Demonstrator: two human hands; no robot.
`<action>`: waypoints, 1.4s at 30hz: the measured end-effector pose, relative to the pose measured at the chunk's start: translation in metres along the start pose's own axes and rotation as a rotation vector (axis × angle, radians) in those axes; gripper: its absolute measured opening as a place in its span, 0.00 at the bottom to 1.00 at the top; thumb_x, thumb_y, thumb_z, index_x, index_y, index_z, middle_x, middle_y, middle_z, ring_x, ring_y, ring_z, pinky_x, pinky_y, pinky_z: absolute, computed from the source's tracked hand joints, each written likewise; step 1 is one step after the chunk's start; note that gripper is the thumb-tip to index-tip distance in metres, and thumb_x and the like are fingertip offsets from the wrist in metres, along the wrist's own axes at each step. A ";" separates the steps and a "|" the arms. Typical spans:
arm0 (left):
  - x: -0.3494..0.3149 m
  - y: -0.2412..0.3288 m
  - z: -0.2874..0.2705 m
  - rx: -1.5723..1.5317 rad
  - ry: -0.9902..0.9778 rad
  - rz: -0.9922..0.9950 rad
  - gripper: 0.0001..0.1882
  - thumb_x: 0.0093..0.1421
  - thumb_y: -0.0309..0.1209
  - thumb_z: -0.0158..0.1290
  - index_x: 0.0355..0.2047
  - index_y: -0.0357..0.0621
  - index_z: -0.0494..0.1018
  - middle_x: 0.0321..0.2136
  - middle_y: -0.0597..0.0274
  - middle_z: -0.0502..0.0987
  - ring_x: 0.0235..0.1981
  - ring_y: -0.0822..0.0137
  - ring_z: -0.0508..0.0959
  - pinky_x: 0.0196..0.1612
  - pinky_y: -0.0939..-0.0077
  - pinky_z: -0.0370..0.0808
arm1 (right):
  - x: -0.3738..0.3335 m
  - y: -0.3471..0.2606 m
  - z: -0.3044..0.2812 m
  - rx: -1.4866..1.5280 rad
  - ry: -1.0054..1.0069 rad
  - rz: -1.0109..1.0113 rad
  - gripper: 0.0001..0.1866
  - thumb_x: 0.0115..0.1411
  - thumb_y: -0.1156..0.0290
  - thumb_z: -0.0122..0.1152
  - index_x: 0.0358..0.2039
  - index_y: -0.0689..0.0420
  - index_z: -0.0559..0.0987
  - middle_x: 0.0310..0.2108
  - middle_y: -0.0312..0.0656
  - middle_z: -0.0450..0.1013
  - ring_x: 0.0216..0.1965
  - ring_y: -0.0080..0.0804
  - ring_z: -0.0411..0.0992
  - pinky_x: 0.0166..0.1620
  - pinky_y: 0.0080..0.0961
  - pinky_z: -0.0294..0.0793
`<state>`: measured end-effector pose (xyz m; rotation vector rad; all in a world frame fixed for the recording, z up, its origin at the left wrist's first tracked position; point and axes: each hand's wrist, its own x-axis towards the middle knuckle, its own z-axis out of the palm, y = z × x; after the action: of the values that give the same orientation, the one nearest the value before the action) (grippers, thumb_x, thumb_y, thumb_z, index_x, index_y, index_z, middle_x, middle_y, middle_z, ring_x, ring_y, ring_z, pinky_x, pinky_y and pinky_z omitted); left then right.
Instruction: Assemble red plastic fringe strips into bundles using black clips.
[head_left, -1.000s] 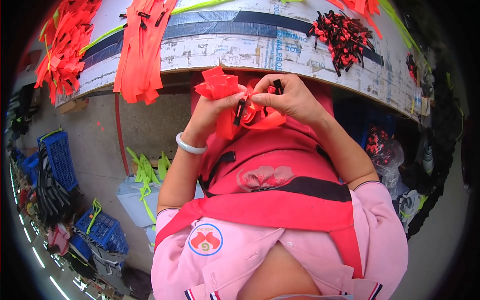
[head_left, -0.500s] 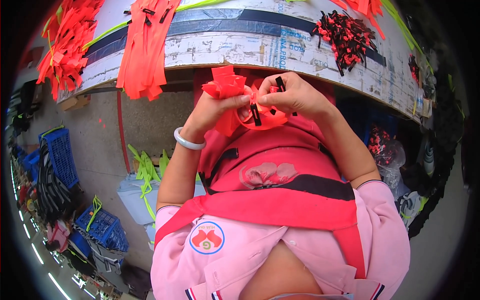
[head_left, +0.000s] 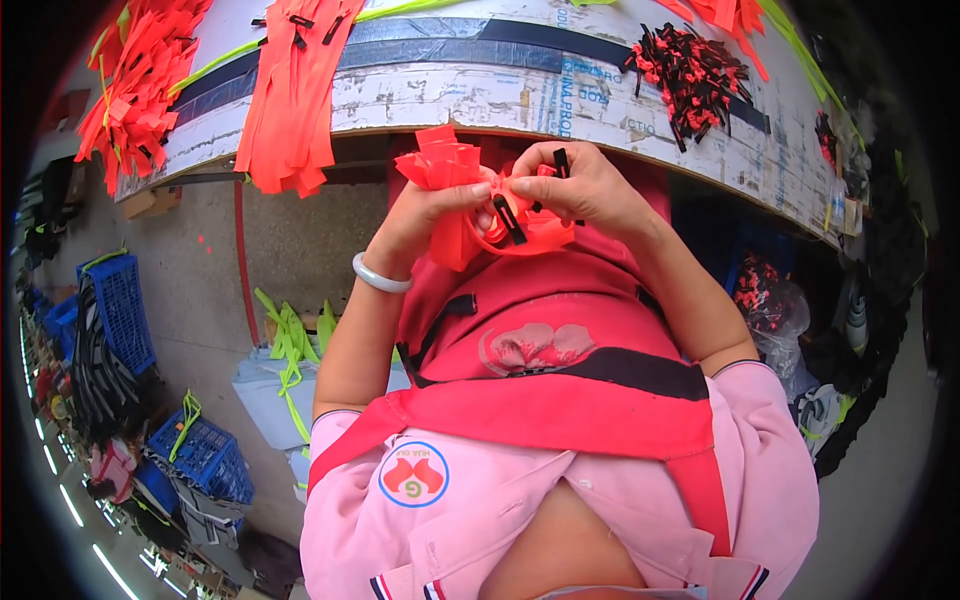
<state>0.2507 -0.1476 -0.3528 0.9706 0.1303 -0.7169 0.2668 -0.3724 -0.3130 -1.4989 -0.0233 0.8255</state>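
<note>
Close to the table edge, my left hand [head_left: 432, 218] is closed around a bundle of bright orange-red fabric strips [head_left: 440, 160], whose folded ends stick up above the fingers. A small black slotted piece [head_left: 508, 219] hangs tilted from the strips between my hands. My right hand [head_left: 585, 192] pinches the strip material with thumb and finger, close against my left thumb. More black pieces [head_left: 562, 161] poke out from its curled fingers, with bits of orange between them. The fingertips partly hide what they pinch.
On the worn white table [head_left: 430, 105] lie a pile of black-and-orange pieces [head_left: 690, 80] at right, flat orange strips [head_left: 288, 110] at left, and a larger strip heap [head_left: 145, 90] farther left. Blue crates [head_left: 205, 455] stand on the floor at left.
My right thumb and finger have shifted slightly left, closer to my left thumb. The hanging black piece has tilted more. The bundle has tipped a little to the left.
</note>
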 end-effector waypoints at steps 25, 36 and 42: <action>0.003 -0.015 0.018 0.167 0.087 0.210 0.08 0.58 0.25 0.59 0.36 0.36 0.75 0.27 0.63 0.78 0.27 0.72 0.78 0.31 0.78 0.75 | 0.004 0.028 0.024 0.034 0.318 -0.337 0.07 0.59 0.72 0.63 0.35 0.62 0.80 0.31 0.35 0.75 0.32 0.17 0.71 0.39 0.15 0.71; 0.006 -0.019 0.006 0.275 0.091 0.281 0.07 0.56 0.22 0.58 0.36 0.36 0.76 0.31 0.63 0.78 0.30 0.73 0.77 0.33 0.79 0.74 | 0.007 0.019 0.020 -0.355 0.234 -0.508 0.09 0.55 0.75 0.66 0.36 0.62 0.79 0.30 0.38 0.74 0.31 0.21 0.71 0.35 0.17 0.71; 0.009 -0.023 0.005 0.265 0.162 0.358 0.07 0.56 0.19 0.56 0.36 0.36 0.75 0.31 0.65 0.77 0.32 0.75 0.76 0.35 0.80 0.74 | 0.008 0.018 0.021 -0.358 0.247 -0.529 0.09 0.53 0.76 0.67 0.36 0.61 0.79 0.30 0.40 0.73 0.31 0.25 0.72 0.34 0.20 0.72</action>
<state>0.2426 -0.1646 -0.3700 1.2663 0.0011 -0.3289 0.2541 -0.3531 -0.3299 -1.8095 -0.3844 0.2117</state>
